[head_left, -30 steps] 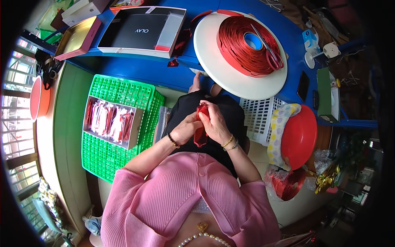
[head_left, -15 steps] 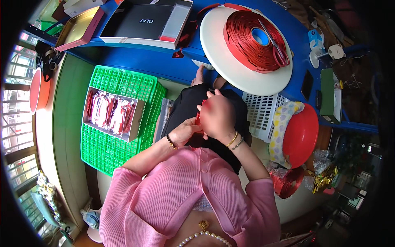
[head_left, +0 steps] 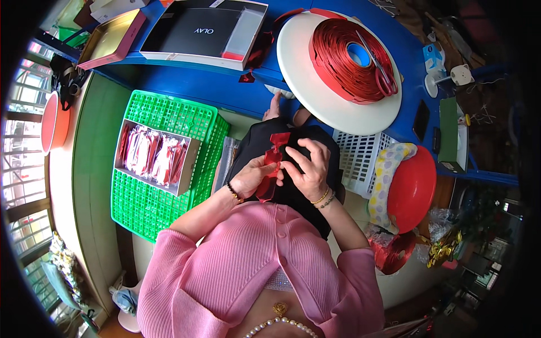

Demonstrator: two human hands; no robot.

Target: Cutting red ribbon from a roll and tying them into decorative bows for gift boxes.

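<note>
A short piece of shiny red ribbon (head_left: 269,179) stands over my lap, narrow near its upper part and flaring to a wider end at the top. My left hand (head_left: 255,178) is closed on its middle, the thumb lying across the front. Just to the right is my right hand (head_left: 311,172), its thumb and fingers apart and bent, the tips at the ribbon's right edge. Whether a fingertip presses on the ribbon cannot be made out.
A white round stand (head_left: 296,73) carries a big red ribbon roll (head_left: 341,70) and scissors (head_left: 385,79). On the left, a green basket (head_left: 163,217) bears a box of wrapped red pieces (head_left: 151,155). To the right are a white basket (head_left: 358,155) and red basin (head_left: 414,188).
My right hand has drawn back to the right and its fingers have spread, uncovering the red ribbon. The ribbon now shows nearly whole in my left hand.
</note>
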